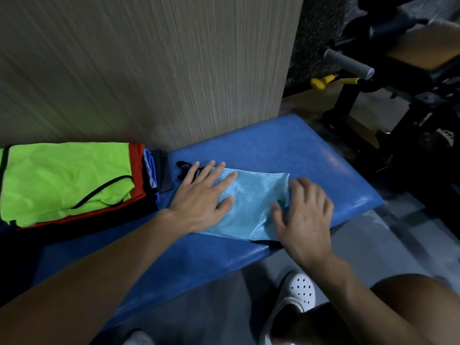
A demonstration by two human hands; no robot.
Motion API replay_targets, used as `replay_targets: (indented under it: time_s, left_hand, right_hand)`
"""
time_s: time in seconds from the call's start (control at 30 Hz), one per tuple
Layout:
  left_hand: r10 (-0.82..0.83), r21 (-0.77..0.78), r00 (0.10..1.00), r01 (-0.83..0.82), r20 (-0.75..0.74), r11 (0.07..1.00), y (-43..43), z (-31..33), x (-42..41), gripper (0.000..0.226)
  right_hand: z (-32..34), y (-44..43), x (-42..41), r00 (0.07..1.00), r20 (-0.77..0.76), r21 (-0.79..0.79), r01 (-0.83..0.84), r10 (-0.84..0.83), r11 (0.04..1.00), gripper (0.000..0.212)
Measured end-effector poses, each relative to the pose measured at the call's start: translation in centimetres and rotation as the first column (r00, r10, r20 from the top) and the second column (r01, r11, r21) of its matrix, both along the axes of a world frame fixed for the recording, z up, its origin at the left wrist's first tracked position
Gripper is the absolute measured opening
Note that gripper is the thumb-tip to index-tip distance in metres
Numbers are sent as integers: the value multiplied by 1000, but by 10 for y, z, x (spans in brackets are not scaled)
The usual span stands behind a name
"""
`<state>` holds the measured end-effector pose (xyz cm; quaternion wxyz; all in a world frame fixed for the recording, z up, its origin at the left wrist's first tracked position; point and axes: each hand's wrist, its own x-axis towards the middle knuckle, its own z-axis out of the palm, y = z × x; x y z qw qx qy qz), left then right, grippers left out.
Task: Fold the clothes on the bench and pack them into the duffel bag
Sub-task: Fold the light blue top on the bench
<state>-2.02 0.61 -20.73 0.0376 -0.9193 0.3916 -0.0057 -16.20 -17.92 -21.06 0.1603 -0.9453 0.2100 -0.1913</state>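
A light blue mesh garment [251,197] with black trim lies partly folded on the blue padded bench [286,148]. My left hand [201,195] presses flat on its left part, fingers spread. My right hand [303,212] rests on its right edge, fingers slightly bent and blurred, the fabric bunched under the fingertips. To the left sits a stack of folded clothes [67,180], a neon green bib on top, with red, black and blue pieces beneath. No duffel bag is in view.
A wood-grain wall panel [149,70] stands right behind the bench. Black gym equipment [373,78] with a grey grip and yellow handles is at the right. The floor and my white clog [298,292] lie in front of the bench edge.
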Motion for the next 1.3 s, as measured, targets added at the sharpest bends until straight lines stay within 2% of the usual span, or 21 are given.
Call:
replay_targets:
  time_s: [0.1, 0.17, 0.27, 0.53, 0.6, 0.7, 0.87, 1.0, 1.13, 1.3]
  left_hand:
    - [1, 7, 1000, -1, -4, 1000, 7, -1, -4, 70]
    - [16, 12, 1000, -16, -13, 1000, 10, -4, -4, 70]
    - [42, -4, 999, -42, -12, 999, 15, -10, -3, 70]
    - [99, -70, 993, -104, -69, 992, 21, -16, -9, 71]
    - [105, -73, 993, -109, -53, 991, 21, -12, -12, 71]
    - [73, -129, 997, -73, -5, 989, 21, -5, -21, 67]
    - [43, -91, 999, -45, -30, 995, 27, -11, -26, 65]
    - [44, -78, 999, -45, -17, 996, 30, -15, -22, 64]
    - [47, -99, 999, -49, -18, 994, 29, -16, -21, 64]
    - [52, -88, 998, -55, -35, 995, 28, -15, -19, 65]
  right_hand:
    - [-11, 8, 5, 964, -150, -220, -251, 222, 943, 65]
    - [-25, 11, 5, 936, -267, -247, -296, 228, 923, 68]
    - [-37, 10, 3, 927, -335, -236, -253, 166, 938, 72]
    - [-35, -4, -10, 956, -275, -245, -168, 98, 955, 71]
    - [-28, -4, -13, 979, -183, -168, -125, 93, 978, 68]
    - [-19, 1, -20, 995, -16, -7, -95, 95, 995, 43]
    - [-28, 0, -25, 987, -98, 5, -127, 127, 992, 25]
    - [-30, -2, -25, 983, -109, -54, -151, 145, 987, 32]
    - [-23, -1, -34, 970, -73, -6, -235, 233, 972, 38]
    - [-20, -7, -36, 939, -71, 58, -332, 336, 941, 22]
